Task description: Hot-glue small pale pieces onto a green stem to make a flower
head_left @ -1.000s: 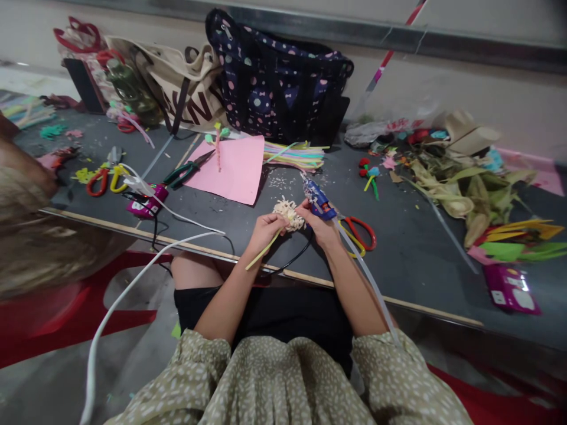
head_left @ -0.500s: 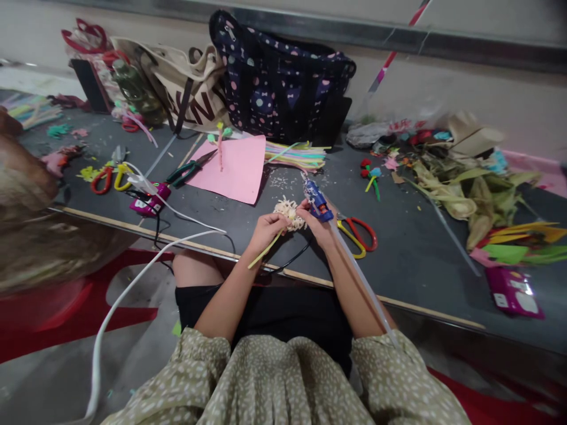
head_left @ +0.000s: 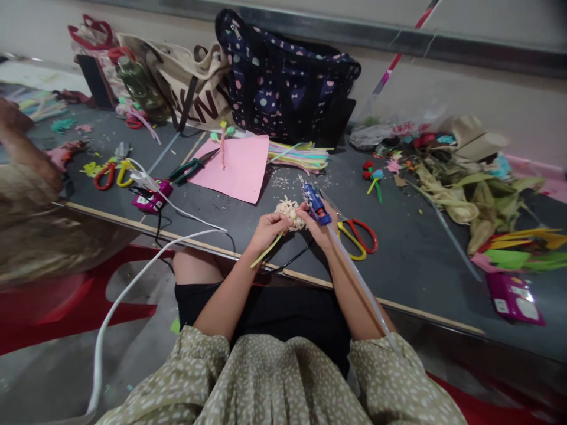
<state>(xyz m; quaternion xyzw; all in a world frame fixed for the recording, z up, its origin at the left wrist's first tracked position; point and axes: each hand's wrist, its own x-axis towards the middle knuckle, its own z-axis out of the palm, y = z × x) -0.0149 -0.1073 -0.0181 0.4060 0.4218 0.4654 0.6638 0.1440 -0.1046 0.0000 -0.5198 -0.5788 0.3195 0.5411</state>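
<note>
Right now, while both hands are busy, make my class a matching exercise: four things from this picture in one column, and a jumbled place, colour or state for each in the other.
Things
1. Glue gun
2. Frilly piece
3. Paper sheet
4. Dotted bag

Descriptions
A. Cream, between the left hand and the right hand
B. Standing at the back of the table
C. Blue, at the right hand
D. Pink, partly under a green-handled tool

Right pairs: 1-C, 2-A, 3-D, 4-B

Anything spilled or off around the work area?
Yes: pale crumbs lie scattered on the dark tabletop between the pink sheet and blue glue gun, like loose debris. Similar-looking bits speckle the gun's front, which looks odd on a tool.
</note>
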